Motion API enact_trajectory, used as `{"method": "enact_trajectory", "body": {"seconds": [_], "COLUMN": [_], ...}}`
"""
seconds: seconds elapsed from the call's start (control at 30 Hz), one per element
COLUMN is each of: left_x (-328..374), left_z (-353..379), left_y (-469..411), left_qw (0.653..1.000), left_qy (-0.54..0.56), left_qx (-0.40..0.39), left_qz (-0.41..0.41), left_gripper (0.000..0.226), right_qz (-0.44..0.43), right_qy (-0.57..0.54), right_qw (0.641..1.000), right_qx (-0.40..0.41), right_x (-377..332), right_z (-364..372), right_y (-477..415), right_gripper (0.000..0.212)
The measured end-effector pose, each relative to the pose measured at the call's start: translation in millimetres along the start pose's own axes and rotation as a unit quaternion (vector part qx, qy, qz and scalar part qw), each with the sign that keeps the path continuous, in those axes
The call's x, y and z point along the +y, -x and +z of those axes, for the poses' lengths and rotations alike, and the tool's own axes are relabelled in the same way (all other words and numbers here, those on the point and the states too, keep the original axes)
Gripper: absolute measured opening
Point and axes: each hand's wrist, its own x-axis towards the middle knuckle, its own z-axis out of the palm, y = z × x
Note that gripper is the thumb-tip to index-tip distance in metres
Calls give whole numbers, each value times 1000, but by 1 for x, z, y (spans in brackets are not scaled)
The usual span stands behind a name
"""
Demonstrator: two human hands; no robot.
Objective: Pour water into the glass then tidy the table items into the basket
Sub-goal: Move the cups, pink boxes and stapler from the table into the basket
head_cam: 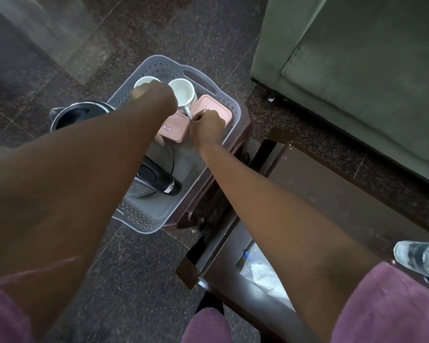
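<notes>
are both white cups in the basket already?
Yes: both white cups sit inside the grey basket at its far end, beside the pink containers, with the right hand at one cup's handle.

basket [229, 107]: grey, perforated, sitting on a dark stool
cups [182, 91]: white, two, standing inside
glass [421, 261]: clear, resting on table

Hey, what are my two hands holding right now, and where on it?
The right hand pinches the white ceramic cup by its handle, over the grey plastic basket. The left hand covers another white cup; its grip is unclear.
</notes>
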Motion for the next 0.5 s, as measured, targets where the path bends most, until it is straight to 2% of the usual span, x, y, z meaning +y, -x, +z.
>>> {"method": "enact_trajectory", "body": {"seconds": [0.2, 0.37, 0.5], "left_x": [37, 95, 157], "left_z": [-13, -14, 15], "left_y": [22, 73, 131], "left_qw": [994, 977, 960], "left_qy": [13, 61, 169], "left_qx": [98, 192, 192], "left_qz": [37, 74, 112], "left_gripper": [42, 37, 43], "right_qz": [-7, -13, -1], "right_qy": [-136, -117, -80], "right_qw": [986, 979, 973], "right_qx": [94, 166, 217], "right_x": [18, 62, 119], "right_z": [-54, -109, -150], "right_y": [8, 29, 53], "right_gripper": [26, 23, 20]}}
